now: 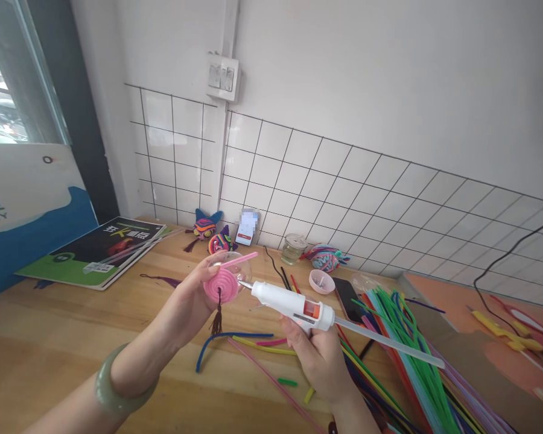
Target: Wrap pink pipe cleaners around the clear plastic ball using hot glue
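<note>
My left hand (192, 298) is closed round a clear plastic ball (245, 269) partly covered by a pink coil of pipe cleaner (221, 287). The coil's loose pink end sticks out to the upper right, and a dark brown tassel (216, 320) hangs below. In my right hand (321, 358) is a white hot glue gun (278, 300), gripped by its handle with a long clear glue stick (389, 343) out of the back. Its nozzle points left at the ball, close to the coil's right edge; whether it touches, I cannot tell.
Cut pipe cleaners (235, 335) lie below my hands, and a thick bundle of pipe cleaners (416, 355) covers the right. Behind stand two colourful animal-like crafts (207, 224), a phone (247, 227), a glass jar (294, 248) and a pink bowl (321, 282). Magazines (99, 253) lie left.
</note>
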Demonstrator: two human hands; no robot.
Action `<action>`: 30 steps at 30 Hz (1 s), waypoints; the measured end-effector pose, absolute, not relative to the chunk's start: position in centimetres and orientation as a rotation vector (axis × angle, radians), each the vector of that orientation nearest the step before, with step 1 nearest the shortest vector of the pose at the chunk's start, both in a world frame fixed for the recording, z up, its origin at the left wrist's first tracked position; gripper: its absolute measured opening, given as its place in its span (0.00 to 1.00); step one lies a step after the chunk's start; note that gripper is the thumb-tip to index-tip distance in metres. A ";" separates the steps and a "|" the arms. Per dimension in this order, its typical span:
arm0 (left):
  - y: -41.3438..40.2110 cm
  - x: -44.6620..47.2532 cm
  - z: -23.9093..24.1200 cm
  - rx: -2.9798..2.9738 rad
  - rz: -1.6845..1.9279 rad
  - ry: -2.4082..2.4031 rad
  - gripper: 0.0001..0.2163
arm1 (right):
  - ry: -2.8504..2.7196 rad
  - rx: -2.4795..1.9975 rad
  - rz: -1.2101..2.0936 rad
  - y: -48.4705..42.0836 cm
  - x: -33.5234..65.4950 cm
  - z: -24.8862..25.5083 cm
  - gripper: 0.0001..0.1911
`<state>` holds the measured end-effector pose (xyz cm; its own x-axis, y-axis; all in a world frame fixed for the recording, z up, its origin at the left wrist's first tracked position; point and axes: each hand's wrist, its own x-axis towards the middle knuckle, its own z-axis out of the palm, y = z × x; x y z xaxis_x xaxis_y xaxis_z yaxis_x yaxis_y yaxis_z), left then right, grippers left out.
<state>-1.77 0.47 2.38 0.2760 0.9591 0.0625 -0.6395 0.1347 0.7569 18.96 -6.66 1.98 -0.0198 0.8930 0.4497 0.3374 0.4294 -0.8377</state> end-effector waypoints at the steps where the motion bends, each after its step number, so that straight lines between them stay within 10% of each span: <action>1: 0.5 -1.8 2.4 0.782 1.228 0.501 0.18 | -1.586 -1.109 0.634 -6.7 19.0 2.0 0.11; 30: 0.1 -1.5 2.7 0.706 1.194 0.476 0.18 | -1.616 -1.101 0.622 -6.8 19.0 2.0 0.11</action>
